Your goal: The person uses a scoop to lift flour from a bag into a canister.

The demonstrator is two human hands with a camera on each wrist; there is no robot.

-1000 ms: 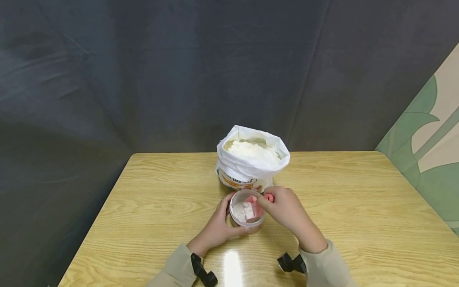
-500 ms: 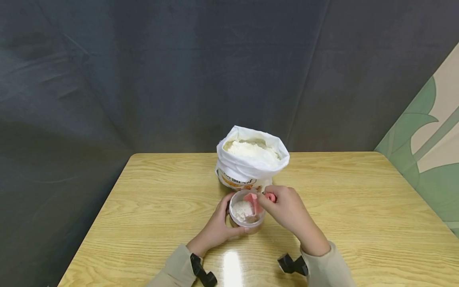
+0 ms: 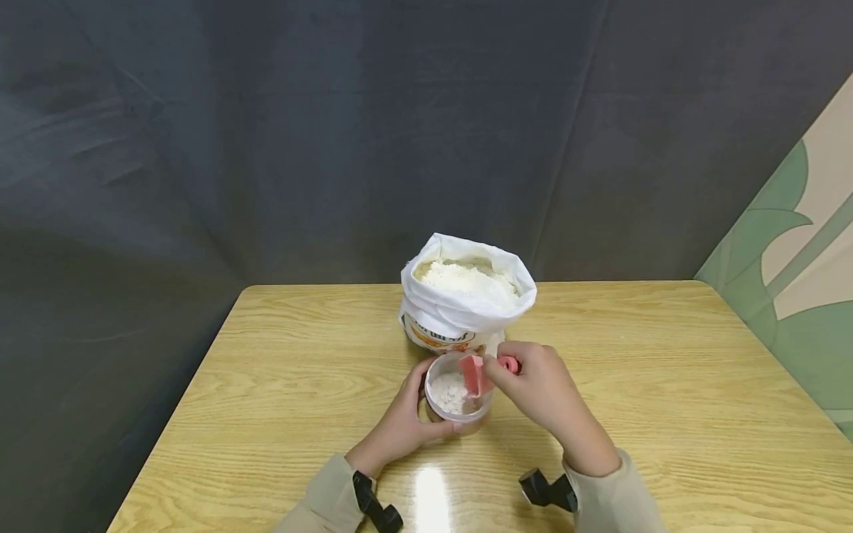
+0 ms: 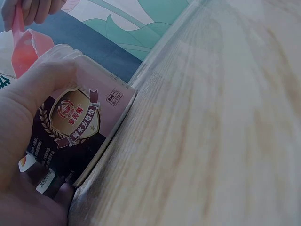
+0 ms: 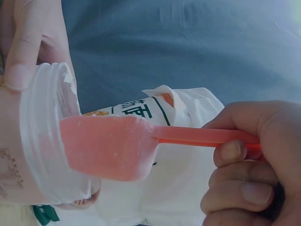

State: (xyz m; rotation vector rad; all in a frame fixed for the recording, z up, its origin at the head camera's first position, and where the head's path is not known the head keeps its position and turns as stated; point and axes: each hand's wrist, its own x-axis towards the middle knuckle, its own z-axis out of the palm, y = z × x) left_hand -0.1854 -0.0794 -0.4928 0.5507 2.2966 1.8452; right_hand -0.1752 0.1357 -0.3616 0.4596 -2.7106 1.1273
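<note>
Scoop (image 3: 472, 377), pink, is pointing its bowl leftward over the mouth of a jar (image 3: 433, 407), its long axis running roughly from side to side, with the handle (image 5: 188, 135) extending toward the right hand (image 3: 538, 389). The bowl is overlapping the jar's rim; whether the two are touching, I cannot tell. White powder (image 3: 448, 392) is lying inside the jar, and an open white bag (image 3: 433, 318), full of similar powder, is standing just behind it on the tabletop (image 3: 300, 363).

Only the left wrist view is showing the jar's shield-shaped emblem (image 4: 74, 117) whole, with printed characters, and the jar's base meeting the tabletop. The right wrist view is revealing white dust clinging to the scoop's outer side.

The right hand is reaching in from the right, its fingers curling closely round the handle, the thumb pressing along it. The left hand (image 3: 403, 426) is coming from the lower left, its fingers and thumb spreading round the jar and holding it by the side. Both sleeves (image 3: 329, 496) are ending at the wrists, each beside a black camera mount (image 3: 378, 503).
</note>
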